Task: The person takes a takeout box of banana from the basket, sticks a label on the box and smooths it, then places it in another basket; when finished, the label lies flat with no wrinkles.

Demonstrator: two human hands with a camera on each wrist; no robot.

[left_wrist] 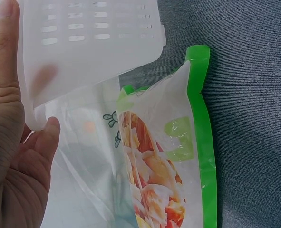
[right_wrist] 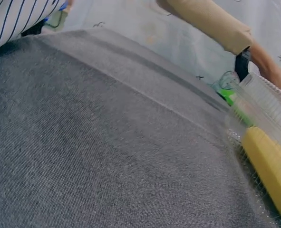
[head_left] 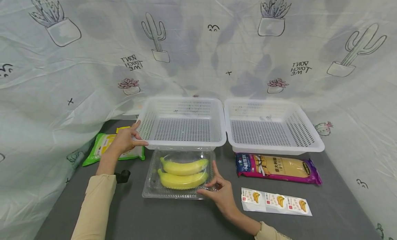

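Observation:
My left hand (head_left: 126, 140) grips the front left corner of a white plastic basket (head_left: 183, 143). In the left wrist view, my left hand (left_wrist: 12, 137) has fingers on both sides of the basket's rim (left_wrist: 28, 107). My right hand (head_left: 224, 194) holds the right edge of a clear plastic clamshell box (head_left: 150, 188), thumb by its front right corner. Two yellow bananas (head_left: 183, 174) lie inside, under the lid. One banana (right_wrist: 268, 168) shows through the box wall in the right wrist view, where the right hand itself is out of sight.
A second white basket (head_left: 263, 146) stands to the right of the first. Before it lie a pasta packet (head_left: 279, 168) and a strip of banana stickers (head_left: 276, 202). A green and white food bag (head_left: 100, 147) lies beside the left basket. A patterned sheet (head_left: 198, 43) hangs behind.

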